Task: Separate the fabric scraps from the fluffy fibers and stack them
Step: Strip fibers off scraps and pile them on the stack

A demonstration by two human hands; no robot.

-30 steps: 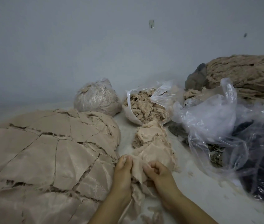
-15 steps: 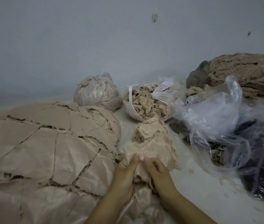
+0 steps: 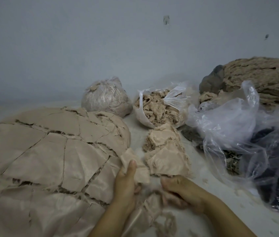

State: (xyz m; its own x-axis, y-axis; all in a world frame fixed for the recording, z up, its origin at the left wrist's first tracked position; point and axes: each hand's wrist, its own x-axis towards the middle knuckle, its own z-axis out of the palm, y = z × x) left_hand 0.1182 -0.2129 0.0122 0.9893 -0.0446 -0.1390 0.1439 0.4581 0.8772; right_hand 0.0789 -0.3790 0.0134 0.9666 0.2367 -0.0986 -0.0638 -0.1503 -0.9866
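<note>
The left hand (image 3: 126,181) pinches a small beige fabric scrap (image 3: 136,166) under its thumb, right beside the big mound of flat beige scraps (image 3: 49,159) to its left, the nearer hand for stacking. The right hand (image 3: 178,190) curls around pale fluffy fibers (image 3: 154,199). Half a second ago both hands gripped one bundle together; now they have parted.

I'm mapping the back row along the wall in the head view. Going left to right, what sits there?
Tied bag of fibers → open bag of fluffy fibers → grey bundle → big roll of tan fiber.
</note>
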